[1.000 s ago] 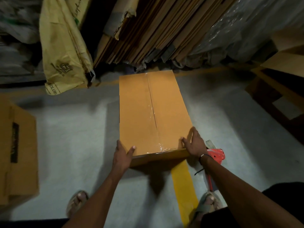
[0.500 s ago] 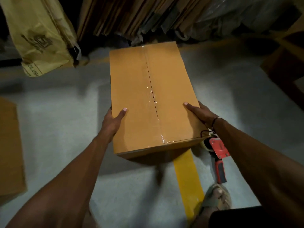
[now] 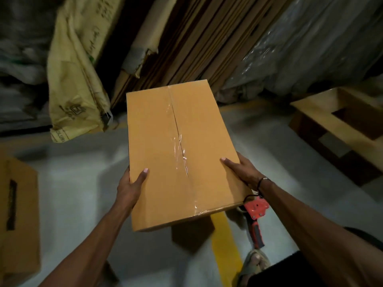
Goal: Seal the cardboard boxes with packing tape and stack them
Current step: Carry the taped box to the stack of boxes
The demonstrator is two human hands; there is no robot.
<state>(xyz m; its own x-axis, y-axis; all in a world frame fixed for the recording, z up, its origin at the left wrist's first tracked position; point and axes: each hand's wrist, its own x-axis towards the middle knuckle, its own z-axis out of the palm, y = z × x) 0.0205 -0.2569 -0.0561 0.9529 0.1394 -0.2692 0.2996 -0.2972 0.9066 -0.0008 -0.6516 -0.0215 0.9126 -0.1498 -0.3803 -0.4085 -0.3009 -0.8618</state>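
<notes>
Above the floor, taped box is held up at mid-length, left hand and right hand each pinching a long edge, thumb on top; probably light, stiff, slick near tape, so a side-edge grip is best.

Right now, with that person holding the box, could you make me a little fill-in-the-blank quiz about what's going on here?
1. Both hands, the left hand and the right hand, hold one cardboard ____.
2. Along the top seam of the box runs a strip of clear ____.
3. The tape dispenser lying on the floor is coloured ____.
4. The line painted on the grey floor is ____.

Missing words: box; tape; red; yellow
</notes>
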